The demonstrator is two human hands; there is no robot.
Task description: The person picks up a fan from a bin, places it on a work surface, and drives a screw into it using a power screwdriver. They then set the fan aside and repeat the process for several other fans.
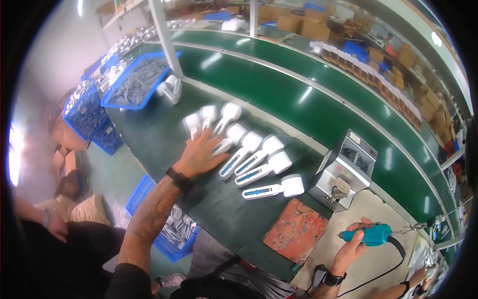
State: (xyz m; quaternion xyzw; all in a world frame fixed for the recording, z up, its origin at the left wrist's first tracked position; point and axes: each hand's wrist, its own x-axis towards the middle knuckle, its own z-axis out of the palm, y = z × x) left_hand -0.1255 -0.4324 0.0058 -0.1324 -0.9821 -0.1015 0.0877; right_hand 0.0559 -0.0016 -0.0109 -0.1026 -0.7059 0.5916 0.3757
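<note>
My left hand [199, 154] lies over the handles of the white handheld devices at the left of the row, fingers stretched and thumb apart. Part of those handles is hidden under it. Each white device [294, 185] has a rounded head and a long handle; several handles show a blue strip in a slot. In my right hand [350, 251] is a teal electric screwdriver [373, 235], gripped around its body, tip pointing left. It hangs from a hook and wire at its rear end, and a black cord curves down from it.
A silver screw-feeder machine [343, 169] stands right of the row, beside a worn red mat [295, 230]. Grey parts fill a blue tray [137, 82] at the far left. Beyond the bench runs a green conveyor [279, 92]. Blue crates [142, 193] sit below; other people's arms show at both sides.
</note>
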